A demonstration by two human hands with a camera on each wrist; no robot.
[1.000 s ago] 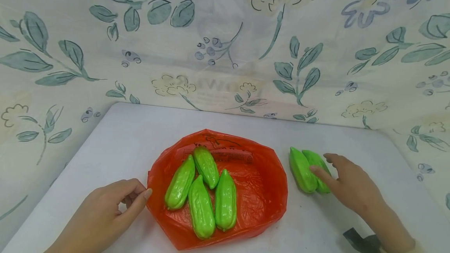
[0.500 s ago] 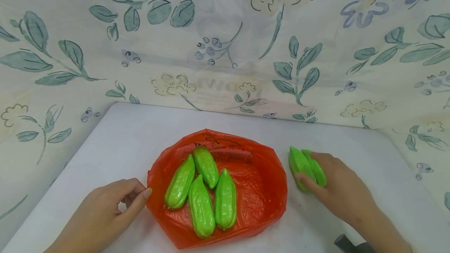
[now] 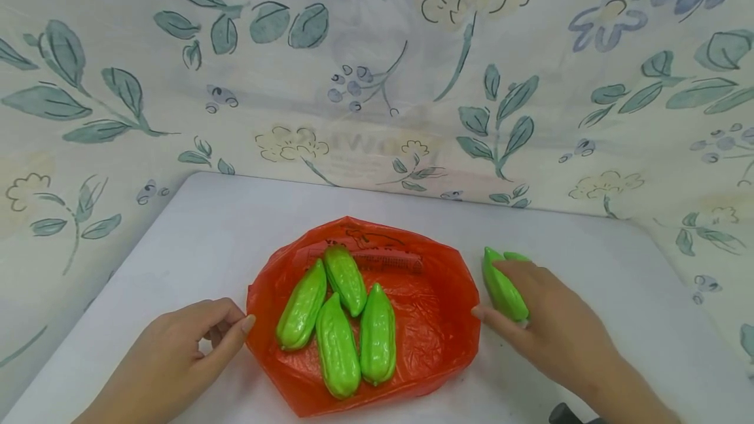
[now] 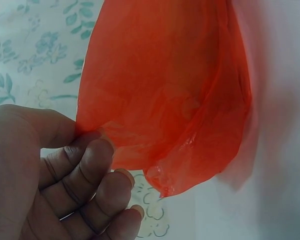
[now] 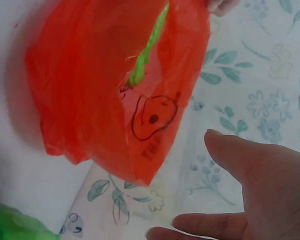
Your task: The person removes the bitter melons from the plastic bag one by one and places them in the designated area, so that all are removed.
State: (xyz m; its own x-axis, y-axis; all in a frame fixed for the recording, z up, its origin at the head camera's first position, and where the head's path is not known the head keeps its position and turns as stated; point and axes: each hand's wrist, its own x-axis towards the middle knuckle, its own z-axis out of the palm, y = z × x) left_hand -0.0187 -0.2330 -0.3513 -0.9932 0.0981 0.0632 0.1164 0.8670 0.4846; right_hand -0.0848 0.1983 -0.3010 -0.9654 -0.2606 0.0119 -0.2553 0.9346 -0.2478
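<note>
My left hand (image 3: pixel 171 358) pinches the left rim of a red plastic bag (image 3: pixel 438 319) between thumb and forefinger. In the left wrist view the other fingers (image 4: pixel 115 190) curl below that grip. Several shiny green, ridged, pointed gourd-like vegetables (image 3: pixel 377 339) lie inside the bag's wide mouth. My right hand (image 3: pixel 559 326) is spread over two more beside the bag. Its fingers hide most of the rear gourd-like vegetable (image 3: pixel 516 256) and overlap the front gourd-like vegetable (image 3: pixel 503 286). The thumb reaches out to the bag's right edge. Straight fingers and thumb show in the right wrist view.
All this stands on a white table (image 3: pixel 224 228). Behind and at both sides hangs a flower-patterned sheet (image 3: pixel 377 84). A dark object (image 3: pixel 564 414) is at the bottom edge, close to the right forearm.
My right hand came from the right down onto the pair of gourd-like vegetables, then shifted left, its thumb swinging out to the bag's edge. The left hand and bag stay put.
</note>
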